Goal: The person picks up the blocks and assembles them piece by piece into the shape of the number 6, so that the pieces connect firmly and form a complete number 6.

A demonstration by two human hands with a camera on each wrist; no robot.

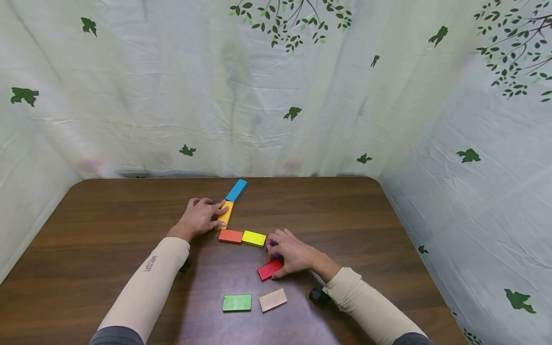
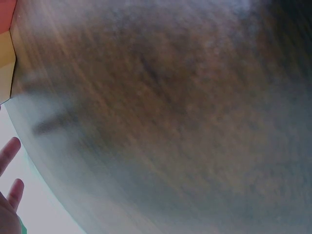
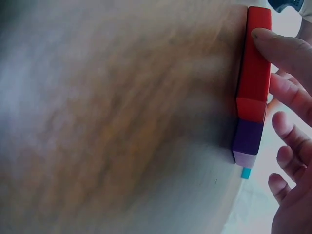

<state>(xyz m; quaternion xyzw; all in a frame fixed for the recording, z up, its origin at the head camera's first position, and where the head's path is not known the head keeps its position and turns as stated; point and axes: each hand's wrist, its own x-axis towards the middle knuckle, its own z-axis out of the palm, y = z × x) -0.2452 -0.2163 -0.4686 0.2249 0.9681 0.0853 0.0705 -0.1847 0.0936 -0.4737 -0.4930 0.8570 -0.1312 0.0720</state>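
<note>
In the head view, my left hand [image 1: 198, 218] holds an amber block [image 1: 226, 211] with thumb and fingers. A blue block [image 1: 236, 190] adjoins its far end. An orange-red block [image 1: 230, 236] and a yellow block [image 1: 254, 238] extend rightward from its near end. My right hand [image 1: 293, 254] pinches a red block [image 1: 268, 270]; in the right wrist view, the thumb lies on this red block [image 3: 254, 68]. Beyond it stands a purple block [image 3: 247, 136], mostly hidden by fingers in the head view. The left wrist view catches only fingertips [image 2: 9, 153] and the amber block's edge [image 2: 6, 63].
Nearer on the brown wooden table [image 1: 108, 230] lie a green block [image 1: 237, 303] and a pale pink block [image 1: 273, 300]. White curtains [image 1: 172, 86] with green leaf prints hang behind the table and along its sides.
</note>
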